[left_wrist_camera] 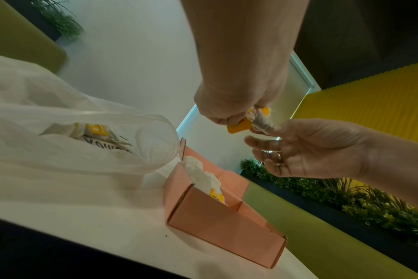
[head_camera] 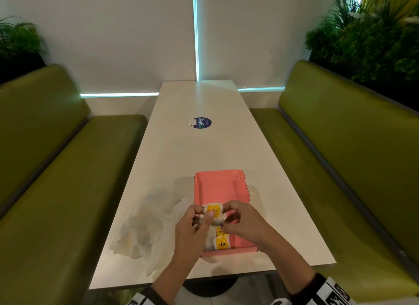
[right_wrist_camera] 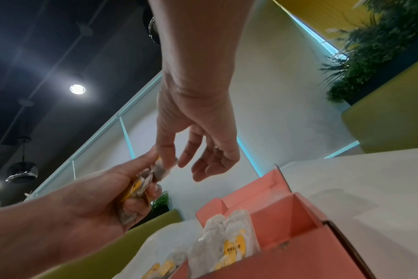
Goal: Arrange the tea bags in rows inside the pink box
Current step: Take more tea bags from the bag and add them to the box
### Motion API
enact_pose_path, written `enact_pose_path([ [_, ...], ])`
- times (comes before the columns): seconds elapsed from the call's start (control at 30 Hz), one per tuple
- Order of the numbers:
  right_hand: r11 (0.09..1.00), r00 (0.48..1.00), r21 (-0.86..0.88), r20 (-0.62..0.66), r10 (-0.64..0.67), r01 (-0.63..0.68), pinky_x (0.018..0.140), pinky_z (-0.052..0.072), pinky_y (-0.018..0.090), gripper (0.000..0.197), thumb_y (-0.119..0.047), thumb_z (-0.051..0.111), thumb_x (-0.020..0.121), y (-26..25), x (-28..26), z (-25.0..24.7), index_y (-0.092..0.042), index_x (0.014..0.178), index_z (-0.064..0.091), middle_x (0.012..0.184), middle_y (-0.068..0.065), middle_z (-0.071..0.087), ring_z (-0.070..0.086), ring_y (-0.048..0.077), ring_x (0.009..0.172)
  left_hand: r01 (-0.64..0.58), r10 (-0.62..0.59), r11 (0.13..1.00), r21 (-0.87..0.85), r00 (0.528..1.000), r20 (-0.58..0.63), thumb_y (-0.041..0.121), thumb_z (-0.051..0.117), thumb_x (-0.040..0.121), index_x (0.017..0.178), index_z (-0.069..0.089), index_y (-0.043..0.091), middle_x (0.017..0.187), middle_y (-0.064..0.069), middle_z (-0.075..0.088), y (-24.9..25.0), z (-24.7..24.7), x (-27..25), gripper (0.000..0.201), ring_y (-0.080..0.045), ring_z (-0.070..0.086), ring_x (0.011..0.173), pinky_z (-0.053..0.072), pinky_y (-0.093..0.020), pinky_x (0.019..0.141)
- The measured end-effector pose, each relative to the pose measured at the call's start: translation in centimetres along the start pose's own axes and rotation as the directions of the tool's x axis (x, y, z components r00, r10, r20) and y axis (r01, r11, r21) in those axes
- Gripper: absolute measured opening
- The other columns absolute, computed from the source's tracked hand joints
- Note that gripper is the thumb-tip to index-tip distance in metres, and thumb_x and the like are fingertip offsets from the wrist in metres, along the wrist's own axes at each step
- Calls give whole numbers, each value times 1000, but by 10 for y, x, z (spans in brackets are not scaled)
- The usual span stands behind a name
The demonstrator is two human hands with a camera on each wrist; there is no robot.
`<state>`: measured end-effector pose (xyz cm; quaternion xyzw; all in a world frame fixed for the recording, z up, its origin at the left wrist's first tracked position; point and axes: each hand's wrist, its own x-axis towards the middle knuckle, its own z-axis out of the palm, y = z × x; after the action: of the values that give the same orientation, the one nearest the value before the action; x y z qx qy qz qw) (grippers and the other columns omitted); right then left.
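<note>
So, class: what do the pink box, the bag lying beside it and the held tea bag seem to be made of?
Pink box: likely thin matte cardboard; folded flaps and sharp creases.
Bag: thin translucent plastic film, crumpled, contents showing through.
Tea bag: white filter paper or mesh, apparently, with a glossy yellow paper tag.

Café or canteen booth: green padded benches point(head_camera: 56, 168) flanking long white table point(head_camera: 192, 150), planters point(head_camera: 367, 39) behind, pendant lamps point(right_wrist_camera: 21, 168).

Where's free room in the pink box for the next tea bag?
Far half of the pink box is bare, up to the far wall. Its right side near the right hand looks bare too. The near-left strip holds tea bags; the left hand crowds it.
</note>
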<state>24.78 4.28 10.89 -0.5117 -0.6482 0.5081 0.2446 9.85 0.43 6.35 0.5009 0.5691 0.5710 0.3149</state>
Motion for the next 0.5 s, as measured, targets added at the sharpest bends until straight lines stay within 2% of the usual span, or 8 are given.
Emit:
enact_pose_path([
  [0.07, 999, 996, 19, 83, -44, 42, 73, 54, 21, 43, -3, 69, 75, -6, -2, -7, -25, 110, 57, 106, -12, 57, 59, 8, 87, -3, 3, 1000, 9, 1000, 21, 27, 62, 85, 78, 61, 17, 66, 1, 62, -1, -1, 1, 12, -3, 53, 58, 42, -14, 58],
  [0.13, 998, 992, 24, 112, -62, 59, 73, 52, 19, 44, -10, 72, 76, -12, -3, -13, -27, 113, 56, 108, -13, 57, 57, 8, 90, 5, -5, 1000, 8, 997, 72, 24, 63, 86, 78, 62, 18, 65, 6, 62, -1, 0, 1, 10, -2, 54, 60, 43, -14, 59],
  [0.2, 997, 992, 19, 100, -79, 77, 72, 50, 16, 28, -13, 73, 77, -17, -2, -16, -23, 102, 63, 98, -12, 62, 57, 6, 84, -5, 2, 1000, 21, 991, 137, 22, 64, 86, 78, 62, 18, 67, 12, 64, 0, 1, 0, 9, -2, 58, 62, 45, -15, 60],
  [0.27, 994, 989, 2, 96, -109, 109, 66, 48, 13, 12, -15, 75, 77, -19, -1, -18, -18, 85, 67, 84, -8, 65, 55, 3, 72, 6, -11, 1000, 29, 986, 165, 32, 65, 83, 79, 63, 20, 72, 7, 65, -4, 1, -1, 13, -11, 63, 69, 53, -27, 64],
  [0.33, 992, 988, -10, 88, -125, 126, 63, 46, 11, 10, -11, 74, 78, -19, 0, -18, -18, 77, 67, 77, -7, 65, 55, 1, 67, 23, -28, 999, 27, 983, 181, 42, 66, 81, 80, 64, 22, 76, 2, 66, -6, 0, -1, 21, -18, 64, 73, 55, -37, 69],
  [0.37, 991, 989, -13, 73, -129, 130, 63, 46, 11, 11, -10, 73, 78, -18, 1, -18, -19, 75, 67, 76, -7, 65, 55, 2, 67, 27, -33, 999, 30, 978, 208, 49, 67, 80, 83, 65, 23, 77, 1, 66, -7, -1, 0, 26, -16, 63, 73, 55, -36, 71],
  [0.43, 990, 990, -7, 34, -138, 138, 64, 46, 12, 14, -8, 72, 79, -16, 3, -19, -21, 73, 67, 73, -8, 65, 56, 1, 66, 35, -45, 999, 37, 954, 297, 58, 67, 73, 90, 66, 25, 78, 5, 66, -4, -3, -1, 37, -4, 56, 67, 50, -24, 67],
  [0.5, 989, 989, 17, 19, -147, 146, 63, 46, 14, 16, -7, 71, 80, -16, 3, -19, -21, 72, 68, 69, -10, 64, 55, -1, 63, 45, -57, 998, 42, 933, 355, 46, 75, 72, 91, 67, 22, 67, 14, 60, 1, -4, -3, 32, 2, 48, 58, 40, -13, 60],
])
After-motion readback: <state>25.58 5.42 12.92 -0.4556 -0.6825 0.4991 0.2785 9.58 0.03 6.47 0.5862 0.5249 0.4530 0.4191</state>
